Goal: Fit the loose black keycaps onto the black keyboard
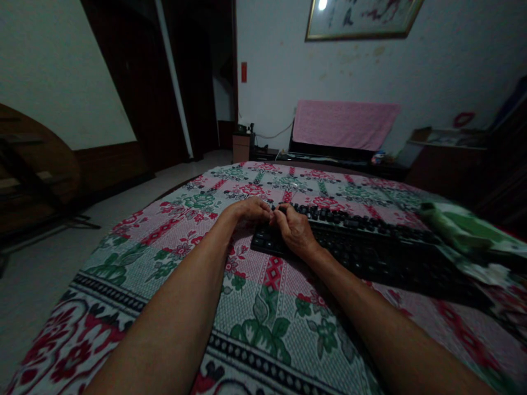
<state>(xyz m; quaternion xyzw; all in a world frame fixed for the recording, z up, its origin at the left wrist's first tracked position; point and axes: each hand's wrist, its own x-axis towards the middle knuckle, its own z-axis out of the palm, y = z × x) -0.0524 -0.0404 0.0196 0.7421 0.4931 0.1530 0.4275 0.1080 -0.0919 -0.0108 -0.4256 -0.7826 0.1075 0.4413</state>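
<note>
A black keyboard (370,247) lies across a flowered cloth (263,307) that covers the surface in front of me. Both my hands meet at the keyboard's left end. My left hand (251,210) rests just off that end with its fingers curled inward. My right hand (293,229) lies on the keys, fingers bent and pinched toward the left hand. Whatever small thing is between the fingertips is too dark to make out.
A green and white cloth (461,233) lies bunched at the right, past the keyboard. Behind stand a low cabinet with a pink towel (343,123) draped over a screen, a framed picture (362,19) on the wall, and a dark doorway at left.
</note>
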